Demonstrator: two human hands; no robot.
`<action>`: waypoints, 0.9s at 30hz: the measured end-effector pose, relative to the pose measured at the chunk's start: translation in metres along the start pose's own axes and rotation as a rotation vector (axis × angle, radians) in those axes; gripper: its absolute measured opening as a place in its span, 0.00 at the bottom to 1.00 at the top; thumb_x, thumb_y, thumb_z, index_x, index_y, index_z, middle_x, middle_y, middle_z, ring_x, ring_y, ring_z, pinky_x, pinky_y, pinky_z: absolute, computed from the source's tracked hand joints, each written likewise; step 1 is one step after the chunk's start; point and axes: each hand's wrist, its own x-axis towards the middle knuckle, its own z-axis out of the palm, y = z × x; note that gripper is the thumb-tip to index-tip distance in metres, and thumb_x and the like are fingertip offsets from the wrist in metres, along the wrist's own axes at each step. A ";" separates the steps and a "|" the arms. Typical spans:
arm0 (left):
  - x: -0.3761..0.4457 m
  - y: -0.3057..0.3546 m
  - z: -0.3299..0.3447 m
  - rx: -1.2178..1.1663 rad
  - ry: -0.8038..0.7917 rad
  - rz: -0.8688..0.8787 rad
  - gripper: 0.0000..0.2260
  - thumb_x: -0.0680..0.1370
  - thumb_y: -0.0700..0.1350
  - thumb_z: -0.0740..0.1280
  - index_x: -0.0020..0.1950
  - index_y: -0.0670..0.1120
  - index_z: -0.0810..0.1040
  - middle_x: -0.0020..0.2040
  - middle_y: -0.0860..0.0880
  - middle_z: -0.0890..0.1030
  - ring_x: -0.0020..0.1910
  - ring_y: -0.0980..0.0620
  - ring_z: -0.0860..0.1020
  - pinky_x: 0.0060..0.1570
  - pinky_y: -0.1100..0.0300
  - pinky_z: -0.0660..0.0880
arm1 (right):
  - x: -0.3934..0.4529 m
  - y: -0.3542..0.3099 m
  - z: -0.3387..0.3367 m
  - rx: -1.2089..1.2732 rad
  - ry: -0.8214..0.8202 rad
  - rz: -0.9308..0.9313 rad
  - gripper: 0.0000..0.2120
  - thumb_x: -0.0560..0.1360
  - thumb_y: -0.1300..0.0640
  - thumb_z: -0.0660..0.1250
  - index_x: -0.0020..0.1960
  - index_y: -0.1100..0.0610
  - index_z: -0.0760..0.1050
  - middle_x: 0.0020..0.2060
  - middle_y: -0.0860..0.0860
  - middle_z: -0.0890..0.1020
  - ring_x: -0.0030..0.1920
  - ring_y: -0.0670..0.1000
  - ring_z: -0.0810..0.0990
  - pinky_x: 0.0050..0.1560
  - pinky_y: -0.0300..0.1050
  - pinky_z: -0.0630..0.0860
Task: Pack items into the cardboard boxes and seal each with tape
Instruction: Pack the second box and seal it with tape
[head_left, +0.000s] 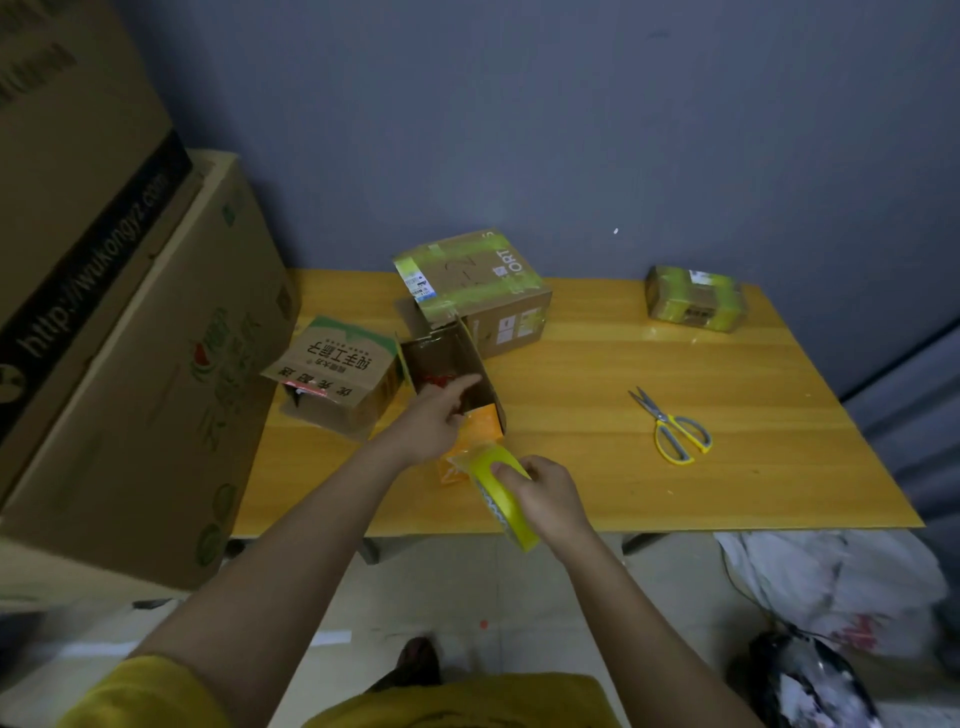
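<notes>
- The surface (753, 415) is a yellow wood-grain top, set against a blue-grey wall (571, 130).
- Below its near edge lies a pale tiled floor (467, 597). White plastic bags (831, 582) are heaped on it at the right.
- Two big cartons (130, 364) are stacked at the left. The lower one touches the surface's left end.
- The open box (447, 364) stands near the middle, its flaps up. Something red lies inside; I cannot tell what.
- My left hand (434, 423) reaches over the near rim of the open box. The forefinger points in and the other fingers are loosely curled. They hold nothing that I can see.
- My right hand (545, 499) grips the tape roll (498, 488), yellow, just in front of the open box. The thumb lies on the band and the fingers curl round the far side.
- An orange packet (483, 421) lies between the open box and the roll, partly hidden by both hands.
- A printed box (337, 374) lies tipped just left of the open one, touching it.
- A taped box (478, 291) stands right behind the open box.
- A small parcel (696, 299), wrapped in tape, sits at the far right corner, well apart.
- Scissors (675, 428) with yellow handles lie closed to the right, clear of my hands.
</notes>
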 end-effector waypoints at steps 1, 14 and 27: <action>0.003 -0.002 -0.006 0.018 0.026 -0.019 0.24 0.82 0.38 0.56 0.76 0.55 0.60 0.62 0.44 0.68 0.61 0.45 0.69 0.59 0.52 0.69 | 0.000 0.001 0.002 0.002 0.018 -0.006 0.11 0.76 0.48 0.68 0.46 0.57 0.79 0.39 0.49 0.79 0.43 0.51 0.78 0.36 0.39 0.68; 0.008 -0.008 -0.007 -0.046 -0.206 0.063 0.17 0.83 0.45 0.57 0.35 0.50 0.74 0.37 0.53 0.76 0.40 0.53 0.74 0.43 0.57 0.70 | -0.009 0.005 0.024 0.260 0.095 -0.068 0.06 0.77 0.56 0.68 0.43 0.57 0.78 0.36 0.52 0.77 0.35 0.46 0.75 0.33 0.35 0.68; 0.021 -0.010 0.000 -0.065 -0.109 0.022 0.04 0.78 0.43 0.66 0.44 0.46 0.78 0.40 0.53 0.76 0.41 0.55 0.74 0.36 0.63 0.68 | -0.007 0.017 0.014 0.338 -0.021 0.013 0.07 0.76 0.62 0.67 0.53 0.56 0.80 0.44 0.52 0.83 0.42 0.48 0.81 0.39 0.39 0.75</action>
